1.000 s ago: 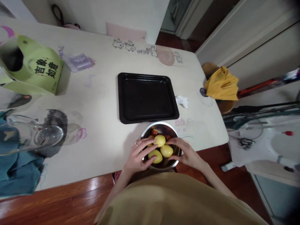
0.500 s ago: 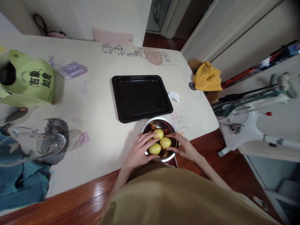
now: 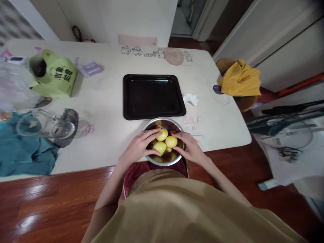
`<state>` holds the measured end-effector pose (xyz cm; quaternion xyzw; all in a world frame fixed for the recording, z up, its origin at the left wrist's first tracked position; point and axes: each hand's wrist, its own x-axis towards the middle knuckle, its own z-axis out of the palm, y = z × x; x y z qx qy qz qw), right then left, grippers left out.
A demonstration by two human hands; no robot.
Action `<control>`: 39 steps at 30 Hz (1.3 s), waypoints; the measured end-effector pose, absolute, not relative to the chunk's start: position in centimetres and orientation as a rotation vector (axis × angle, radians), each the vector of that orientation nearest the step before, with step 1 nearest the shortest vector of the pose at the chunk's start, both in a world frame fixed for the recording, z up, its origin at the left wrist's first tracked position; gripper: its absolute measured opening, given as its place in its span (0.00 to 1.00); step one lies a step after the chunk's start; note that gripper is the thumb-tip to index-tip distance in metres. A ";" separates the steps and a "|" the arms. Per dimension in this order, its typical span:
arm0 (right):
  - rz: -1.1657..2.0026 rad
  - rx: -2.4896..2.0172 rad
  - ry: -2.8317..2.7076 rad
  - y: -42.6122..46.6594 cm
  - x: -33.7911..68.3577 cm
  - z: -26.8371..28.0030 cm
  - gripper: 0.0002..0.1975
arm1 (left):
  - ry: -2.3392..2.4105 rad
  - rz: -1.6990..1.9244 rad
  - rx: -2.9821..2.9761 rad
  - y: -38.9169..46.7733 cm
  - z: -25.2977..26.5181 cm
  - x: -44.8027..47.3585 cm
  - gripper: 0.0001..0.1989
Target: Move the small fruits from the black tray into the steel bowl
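Observation:
A round steel bowl (image 3: 182, 133) stands at the table's near edge, in front of my body. It holds several smooth fruits, some reddish-brown, like jujubes. Three yellow-green fruits show on top: an upper fruit (image 3: 162, 135), a lower-left fruit (image 3: 159, 147) and a right-hand fruit (image 3: 171, 141). From the left, my left hand (image 3: 138, 144) curls its fingers and thumb around the upper and lower-left ones. My right hand (image 3: 191, 148) reaches in from the other side, with thumb and fingertips closed against the right-hand fruit. Just beyond the bowl lies a black baking tray (image 3: 154, 98).
Crumpled white tissue (image 3: 191, 99) lies right of the tray. At left are a green paper box (image 3: 59, 76), a clear pitcher (image 3: 54, 126), a teal cloth (image 3: 27, 148) and a purple packet (image 3: 91, 68). Yellow cloth (image 3: 240, 79) hangs past the table's right end.
The view has shifted, so the bowl and hands appear farther left and higher. Both hands stay in the bowl around the same three fruits.

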<state>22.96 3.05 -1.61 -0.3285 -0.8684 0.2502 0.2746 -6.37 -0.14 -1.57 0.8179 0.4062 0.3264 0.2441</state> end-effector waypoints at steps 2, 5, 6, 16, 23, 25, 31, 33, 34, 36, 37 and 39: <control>0.633 -0.833 -2.314 3.2 22.9 -2.1 0.23 | 1.128 0.874 2.260 -0.3 -1.5 -6.2 0.38; 0.605 -0.809 -2.284 3.3 22.8 -2.8 0.25 | 1.160 0.883 2.261 -0.7 -1.6 -6.1 0.38; 0.602 -0.804 -2.275 3.2 22.7 -3.1 0.26 | 1.168 0.894 2.257 -0.8 -1.6 -6.1 0.38; 0.573 -0.743 -2.231 3.3 22.5 -4.1 0.27 | 1.157 1.035 2.256 -1.0 -2.3 -5.9 0.34; 0.531 -0.682 -2.255 3.5 22.5 -4.2 0.26 | 1.167 1.289 2.232 -1.2 -3.9 -5.7 0.23; 0.543 -0.698 -2.261 3.6 22.6 -4.1 0.27 | 1.181 1.367 2.209 -1.2 -4.5 -5.5 0.21; 0.562 -0.663 -2.276 3.9 23.2 -3.8 0.27 | 1.170 1.581 2.126 -1.2 -5.7 -5.1 0.20; 0.581 -0.666 -2.275 3.9 23.4 -3.7 0.26 | 1.142 1.606 2.113 -1.2 -5.9 -5.0 0.18; 0.598 -0.675 -2.276 3.9 23.4 -3.6 0.25 | 1.140 1.610 2.110 -1.2 -5.9 -5.0 0.17; 0.639 -0.690 -2.280 3.8 23.3 -3.5 0.23 | 1.144 1.612 2.106 -1.2 -5.9 -5.0 0.15; 0.658 -0.692 -2.282 3.8 23.2 -3.4 0.22 | 1.144 1.613 2.105 -1.2 -5.9 -5.0 0.15; 0.682 -0.674 -2.282 3.7 22.9 -3.2 0.21 | 1.140 1.612 2.104 -1.2 -5.9 -5.0 0.14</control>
